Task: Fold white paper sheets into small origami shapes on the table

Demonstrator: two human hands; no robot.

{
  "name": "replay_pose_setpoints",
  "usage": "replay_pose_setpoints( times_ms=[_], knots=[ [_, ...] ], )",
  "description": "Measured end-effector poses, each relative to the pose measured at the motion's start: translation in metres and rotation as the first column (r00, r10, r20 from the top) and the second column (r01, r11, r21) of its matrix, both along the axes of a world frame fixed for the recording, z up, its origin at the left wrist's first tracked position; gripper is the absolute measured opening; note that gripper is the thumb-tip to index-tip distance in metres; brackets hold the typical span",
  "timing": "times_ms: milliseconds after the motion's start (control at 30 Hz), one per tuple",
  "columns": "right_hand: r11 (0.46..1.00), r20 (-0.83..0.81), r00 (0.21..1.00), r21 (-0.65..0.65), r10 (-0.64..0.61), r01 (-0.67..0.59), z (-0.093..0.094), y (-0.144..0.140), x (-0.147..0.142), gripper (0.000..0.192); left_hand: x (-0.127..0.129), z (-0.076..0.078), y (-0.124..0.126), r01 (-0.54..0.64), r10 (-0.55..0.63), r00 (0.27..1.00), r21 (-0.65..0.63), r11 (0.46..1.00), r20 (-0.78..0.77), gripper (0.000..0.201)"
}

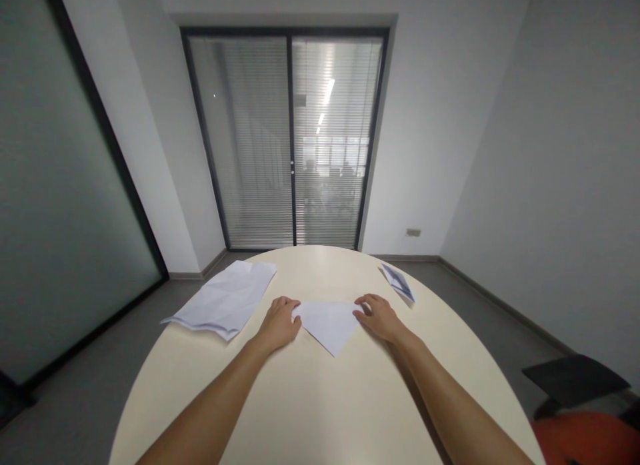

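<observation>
A white sheet of paper, folded to a triangle, lies on the table between my hands. Its long straight edge faces away from me and its point faces me. My left hand pinches the left corner between thumb and fingers. At the right corner, my right hand has its thumb and fingers closed on the paper in the same way. To the left lies a loose stack of white paper sheets, creased and with uneven edges. A small folded paper piece rests near the table's far right edge.
The round cream table fills the foreground. An orange chair seat with a black part stands at the lower right. Beyond the table is a glass door with blinds, and a frosted panel is at the left.
</observation>
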State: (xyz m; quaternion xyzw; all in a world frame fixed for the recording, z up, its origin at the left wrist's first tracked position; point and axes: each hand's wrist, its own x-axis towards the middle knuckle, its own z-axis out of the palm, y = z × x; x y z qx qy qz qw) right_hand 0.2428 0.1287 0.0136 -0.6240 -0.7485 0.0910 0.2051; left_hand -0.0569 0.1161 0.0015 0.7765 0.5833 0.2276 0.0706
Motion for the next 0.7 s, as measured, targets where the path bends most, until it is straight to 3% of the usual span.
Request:
replay_pose_setpoints(
  times_ms=[200, 367, 567, 700],
  knots=[
    [0.997, 0.017, 0.997, 0.026, 0.069, -0.069, -0.012, 0.007, 0.005, 0.039, 0.0, -0.003, 0.0, 0.026, -0.028, 0.998, 0.034, 0.999, 0.061, 0.034],
    [0.962, -0.091, 0.961, 0.107, 0.262, -0.252, -0.021, 0.013, 0.008, 0.044, -0.001, -0.008, 0.002, 0.083, -0.092, 0.986, 0.068, 0.994, 0.14, 0.039],
    [0.937, -0.204, 0.919, 0.168, 0.338, -0.307, -0.015, 0.008, 0.004, 0.048, -0.001, -0.008, 0.001, 0.181, -0.197, 0.958, 0.096, 0.979, 0.209, 0.058],
    [0.941, -0.238, 0.916, 0.178, 0.324, -0.287, -0.009, 0.005, 0.001, 0.037, 0.0, -0.005, 0.0, 0.195, -0.215, 0.96, 0.122, 0.973, 0.181, 0.049]
  ],
)
